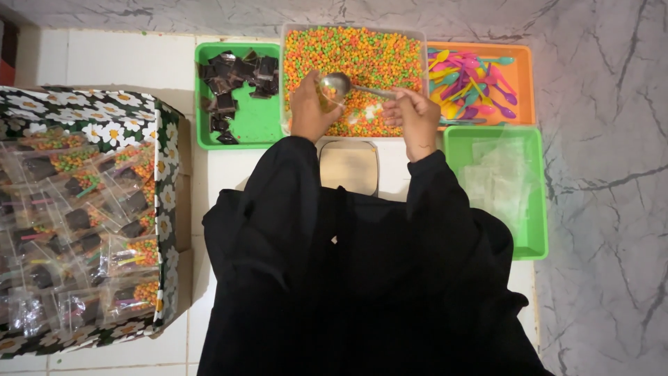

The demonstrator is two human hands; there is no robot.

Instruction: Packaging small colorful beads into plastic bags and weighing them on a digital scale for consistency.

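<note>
My right hand grips the handle of a metal spoon, whose bowl is held over a clear tub full of small orange, green and yellow candies. My left hand holds a small clear bag partly filled with the same candies, right under the spoon's bowl. Both hands hover over the near part of the tub. Black sleeves cover my arms.
A green tray with dark chocolate pieces sits left of the tub. An orange tray holds several colourful plastic spoons. A green tray at right holds empty clear bags. A floral box at left is packed with filled bags. A beige lid lies near me.
</note>
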